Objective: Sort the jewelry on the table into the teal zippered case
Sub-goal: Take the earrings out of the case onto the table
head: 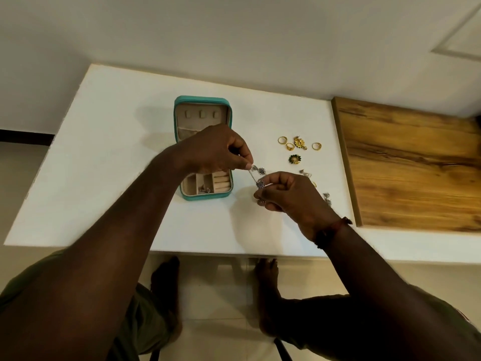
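Pinches one end of the silver flower chain (pixel 257 175) with the left hand (pixel 216 149), thumb and first finger pressed tight on it. Pinches the other end with the right hand (pixel 283 194), fingers curled in. Holds the chain pulled out straight in the air, likely to stop knots and to lay it down neat.

Hangs just at 3 o'clock of the teal case (pixel 203 100), a little above the white table (pixel 104 178). Not in the case yet.

Open and flat on the table, that teal case, leaving both hands free for the chain. Small boxes at its 6 o'clock end, with some silver bits (pixel 205 189) already inside one.

Waiting on the table at 2 o'clock of the case: gold rings (pixel 282 140), a gold flower (pixel 299 142), a green flower (pixel 295 159). More silver pieces (pixel 326 198) at 3 o'clock of the right hand, partly hidden by it.

Looks like a lot of sorting left to do.
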